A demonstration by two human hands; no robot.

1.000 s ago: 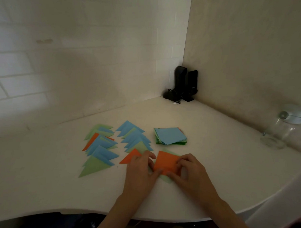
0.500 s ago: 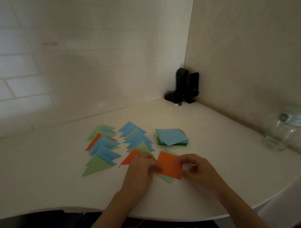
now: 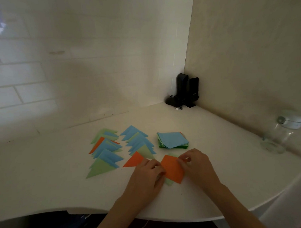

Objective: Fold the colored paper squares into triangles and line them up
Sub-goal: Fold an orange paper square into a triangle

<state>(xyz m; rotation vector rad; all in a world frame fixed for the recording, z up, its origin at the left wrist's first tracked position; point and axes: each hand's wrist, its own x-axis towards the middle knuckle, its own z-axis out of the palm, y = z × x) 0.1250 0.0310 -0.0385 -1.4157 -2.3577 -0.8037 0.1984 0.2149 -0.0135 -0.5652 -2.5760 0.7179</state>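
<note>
An orange paper square [image 3: 172, 170] lies on the white table [image 3: 41, 178] over a pale green sheet [image 3: 169, 182]. My left hand [image 3: 146, 178] holds the square's left corner with curled fingers. My right hand [image 3: 198, 165] pinches its upper right corner. To the left lie two overlapping rows of folded triangles: a left row [image 3: 104, 154] of green, blue and orange ones, and a right row [image 3: 138, 142] of blue and green ones ending in an orange triangle [image 3: 134, 161]. A stack of unfolded squares [image 3: 172, 140], blue on top, sits behind my hands.
Two black speakers with a cable [image 3: 185, 92] stand in the far corner. A clear glass jar with a white lid [image 3: 282, 133] stands at the right by the wall. The table's curved front edge runs just below my wrists.
My right hand has shifted from the square's right edge up to its upper right corner. The left hand stays at the left corner. The camera view has drifted slightly.
</note>
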